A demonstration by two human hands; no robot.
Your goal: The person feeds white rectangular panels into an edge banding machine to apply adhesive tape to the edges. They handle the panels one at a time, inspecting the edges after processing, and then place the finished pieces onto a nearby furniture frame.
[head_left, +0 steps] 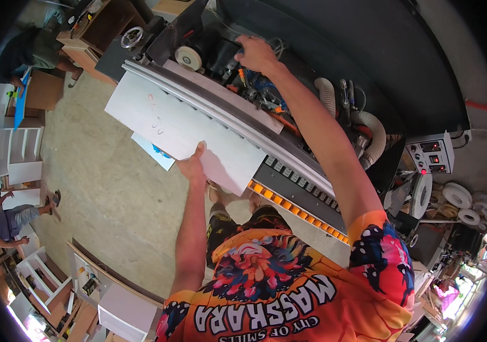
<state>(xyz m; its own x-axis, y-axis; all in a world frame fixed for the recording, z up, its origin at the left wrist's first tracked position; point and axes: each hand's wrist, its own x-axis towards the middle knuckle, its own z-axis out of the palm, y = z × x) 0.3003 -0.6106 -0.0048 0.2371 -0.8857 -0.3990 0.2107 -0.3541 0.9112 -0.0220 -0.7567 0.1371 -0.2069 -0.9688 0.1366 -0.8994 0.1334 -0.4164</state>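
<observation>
Well off to the right of your right hand (256,54), past the pale ribbed hoses, a boxy light-grey control panel (429,153) sits at the machine's end. Its face carries two small dark readout screens (430,146), rectangular, one above the other, with reddish digits glowing faintly; they are too small to make out further.

Under your left hand (193,165), the white panel (183,128) you hold by its near edge bears a few small handwritten marks (153,111), one reddish and one dark, up toward its far-left part, away from your fingers.

No packages show clearly anywhere around either hand.
</observation>
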